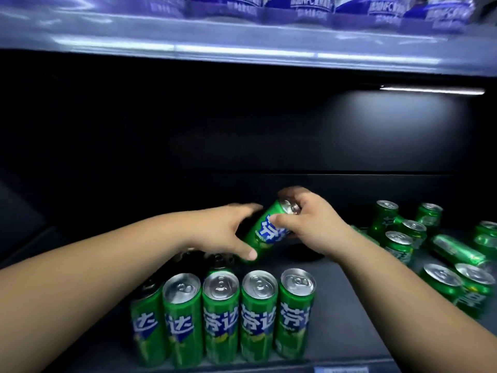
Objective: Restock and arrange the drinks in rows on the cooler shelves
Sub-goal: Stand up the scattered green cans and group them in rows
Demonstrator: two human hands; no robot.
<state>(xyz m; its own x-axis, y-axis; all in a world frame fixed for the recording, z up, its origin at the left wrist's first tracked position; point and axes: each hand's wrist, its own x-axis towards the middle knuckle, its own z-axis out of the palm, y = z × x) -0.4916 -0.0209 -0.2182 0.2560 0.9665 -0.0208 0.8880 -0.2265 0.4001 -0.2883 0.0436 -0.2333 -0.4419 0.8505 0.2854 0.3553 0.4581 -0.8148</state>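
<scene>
lower shelf (336,305): dark deck, and all your green cans are down here.
upper shelf (242,44): up at 12 o'clock, carrying blurry blue-and-white packs (309,4).
loose cans (398,246): jumbled at 3 o'clock, some upright, at least one on its side.
front row (221,316): five upright cans side by side at 6 o'clock.
left hand (228,232): you've got it wrapped round the held can's lower body.
right hand (314,224): pinching that can's top end.
held can (266,232): dead centre just behind the row, tilted, top toward 1 o'clock.

Left hand (224,232) and right hand (316,226) bare, nails short and plain. Left forearm (107,265) and right forearm (392,273) behind each hand uncovered to frame edge.
</scene>
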